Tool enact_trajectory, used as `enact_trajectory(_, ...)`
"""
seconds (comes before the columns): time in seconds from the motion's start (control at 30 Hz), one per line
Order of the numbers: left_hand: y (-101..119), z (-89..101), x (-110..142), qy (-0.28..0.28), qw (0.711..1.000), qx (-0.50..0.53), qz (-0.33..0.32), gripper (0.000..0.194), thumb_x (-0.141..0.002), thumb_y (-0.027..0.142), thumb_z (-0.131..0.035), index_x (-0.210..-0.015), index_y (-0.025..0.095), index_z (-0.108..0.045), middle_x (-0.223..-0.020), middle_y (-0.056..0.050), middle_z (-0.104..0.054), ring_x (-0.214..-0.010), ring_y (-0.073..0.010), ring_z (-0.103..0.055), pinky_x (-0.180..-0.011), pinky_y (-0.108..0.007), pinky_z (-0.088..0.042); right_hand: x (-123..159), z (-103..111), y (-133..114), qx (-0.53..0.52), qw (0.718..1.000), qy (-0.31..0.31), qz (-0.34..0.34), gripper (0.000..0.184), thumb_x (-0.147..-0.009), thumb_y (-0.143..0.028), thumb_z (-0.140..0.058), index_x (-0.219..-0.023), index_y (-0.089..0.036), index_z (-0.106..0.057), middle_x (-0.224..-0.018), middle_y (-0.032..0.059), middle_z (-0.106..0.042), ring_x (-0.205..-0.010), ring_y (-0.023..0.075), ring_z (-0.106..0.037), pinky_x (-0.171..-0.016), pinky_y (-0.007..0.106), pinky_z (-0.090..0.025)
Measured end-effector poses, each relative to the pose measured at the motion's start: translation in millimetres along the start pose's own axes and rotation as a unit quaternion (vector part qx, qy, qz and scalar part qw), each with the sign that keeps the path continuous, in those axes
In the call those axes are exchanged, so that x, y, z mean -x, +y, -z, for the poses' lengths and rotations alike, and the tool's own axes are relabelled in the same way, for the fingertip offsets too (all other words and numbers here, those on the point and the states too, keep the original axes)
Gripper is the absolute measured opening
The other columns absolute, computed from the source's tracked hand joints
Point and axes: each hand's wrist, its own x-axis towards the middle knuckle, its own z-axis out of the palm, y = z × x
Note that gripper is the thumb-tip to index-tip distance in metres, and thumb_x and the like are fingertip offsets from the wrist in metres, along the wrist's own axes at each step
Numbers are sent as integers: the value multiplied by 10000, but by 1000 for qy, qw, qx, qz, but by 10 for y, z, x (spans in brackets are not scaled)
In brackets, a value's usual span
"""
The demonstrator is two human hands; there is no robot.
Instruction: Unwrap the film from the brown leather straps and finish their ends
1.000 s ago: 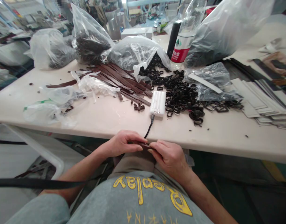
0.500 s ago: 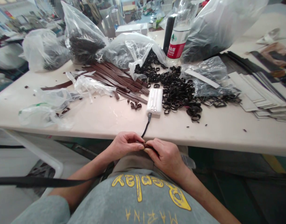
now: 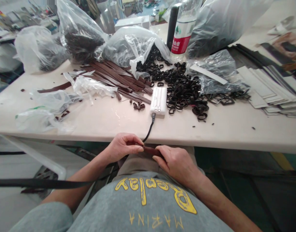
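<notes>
A dark brown leather-like strap stretches between my two hands, above my lap and just short of the table's front edge. The thumb and forefinger of my left hand pinch its left end. A small loop-like brown piece shows at those fingertips; I cannot tell whether it is a separate ring around the strap. My right hand is closed on the other part of the strap, most of which its fingers hide. On the table lie a pile of brown straps, a few small brown loops and a heap of black loops.
A white power bank with a black cable lies near the table's front. Behind are plastic bags and a labelled bottle. Flat grey-white pieces are stacked at right. A black band crosses at lower left.
My hands have moved apart, so a longer stretch of the brown strap shows between them. The view has shifted slightly.
</notes>
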Motion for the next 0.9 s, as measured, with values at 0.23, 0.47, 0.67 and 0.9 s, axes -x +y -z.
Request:
enact_trajectory(0.23, 5, 12, 0, -32, 998, 51, 31, 273, -607, 288, -845, -790, 133, -714, -601, 23, -627, -519, -68, -502, -505, -172, -402, 36, -59, 6, -18, 999, 3, 44, 381, -1038, -300, -350, -760, -183, -583, -643, 30, -662, -544, 152, -602, -525, 301, -287)
enact_trajectory(0.47, -187, -236, -19, -50, 987, 151, 31, 367, -579, 305, -891, -868, 148, -729, -746, -15, -728, -659, -119, -646, -655, -209, -514, -92, -93, -88, -37, 997, 33, 55, 408, -1047, -276, -306, -760, -185, -582, -641, 36, -666, -543, 153, -585, -523, 299, -282)
enact_trajectory(0.67, -156, -215, -23, -5, 992, 127, 12, 378, -577, 367, -892, -841, 141, -742, -752, -43, -742, -667, -155, -669, -658, -253, -553, -105, -87, -91, -93, 995, -15, -20, 150, -979, -285, -517, -919, -184, -611, -843, 39, -725, -726, 174, -664, -612, 267, -379)
enact_trajectory(0.9, -57, -88, 22, 14, 992, 121, -17, 289, -600, 311, -880, -801, 153, -746, -622, 8, -681, -547, -112, -602, -583, -226, -523, 18, -28, -57, -81, 995, -47, -45, 102, -949, -268, -546, -903, -192, -596, -826, 34, -722, -701, 188, -664, -591, 275, -372)
